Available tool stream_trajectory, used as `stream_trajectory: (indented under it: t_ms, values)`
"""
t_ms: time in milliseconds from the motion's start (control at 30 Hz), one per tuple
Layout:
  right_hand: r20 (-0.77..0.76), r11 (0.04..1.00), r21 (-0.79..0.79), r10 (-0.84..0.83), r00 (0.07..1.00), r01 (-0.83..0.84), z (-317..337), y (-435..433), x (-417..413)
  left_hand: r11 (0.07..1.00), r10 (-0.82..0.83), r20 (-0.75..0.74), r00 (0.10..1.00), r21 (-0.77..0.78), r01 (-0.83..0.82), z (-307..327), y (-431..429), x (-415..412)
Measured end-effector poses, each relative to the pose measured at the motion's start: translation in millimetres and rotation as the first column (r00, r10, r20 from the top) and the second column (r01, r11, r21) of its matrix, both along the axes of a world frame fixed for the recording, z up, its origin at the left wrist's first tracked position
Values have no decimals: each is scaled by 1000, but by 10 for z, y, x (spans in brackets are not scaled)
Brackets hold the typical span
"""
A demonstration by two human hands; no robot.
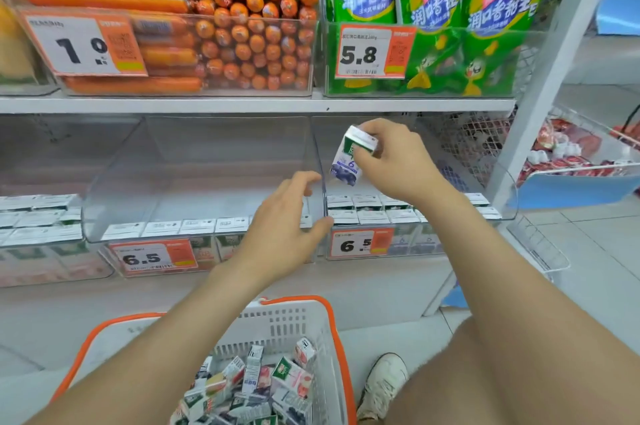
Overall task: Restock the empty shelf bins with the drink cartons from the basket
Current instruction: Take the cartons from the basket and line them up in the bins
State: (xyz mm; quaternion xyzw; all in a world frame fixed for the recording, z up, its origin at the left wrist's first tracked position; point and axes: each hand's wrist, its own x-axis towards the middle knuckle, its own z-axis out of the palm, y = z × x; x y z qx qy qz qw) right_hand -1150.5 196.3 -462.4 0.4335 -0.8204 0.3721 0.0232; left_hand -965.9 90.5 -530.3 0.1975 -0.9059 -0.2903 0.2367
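Right hand (398, 161), centre-right of frame: fingers and thumb clamped on tilted blueberry carton (348, 164), held over the right clear bin (508, 192). Left hand (287, 227), centre: fingers apart, relaxed, holding nothing. Basket (333, 331), bottom centre, holds loose cartons (263, 386).

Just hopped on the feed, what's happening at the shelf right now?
A person is restocking. The right hand grips a blueberry carton above the right-hand clear bin, which has a few rows of cartons at its front. The left hand is open near the divider between the bins, holding nothing. The basket below holds many more cartons.
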Motion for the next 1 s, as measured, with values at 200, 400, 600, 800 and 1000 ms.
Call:
stream_trajectory:
  t_ms: [200, 400, 600, 800, 1000]
  values:
    - [-51, 909, 387, 189, 981, -155, -268, -353, -199, 998, -24, 50, 998, -54, 27, -77, 14, -25]
    - [46, 823, 547, 149, 988, -150, -365, -502, -217, 999, -11, -2, 1000, -50, 11, -143, -5, -53]
    - [144, 753, 637, 92, 985, -164, -364, -472, -146, 997, -63, -7, 998, -34, 63, -219, -70, -28]
    - [-189, 949, 312, 15, 982, 45, -239, -344, 218, 978, -29, -73, 997, -210, 13, -269, -209, 252]
    - [15, 841, 419, 372, 928, -343, -222, -30, 1216, 935, -1, -194, 981, -349, -68, -549, -263, 850]
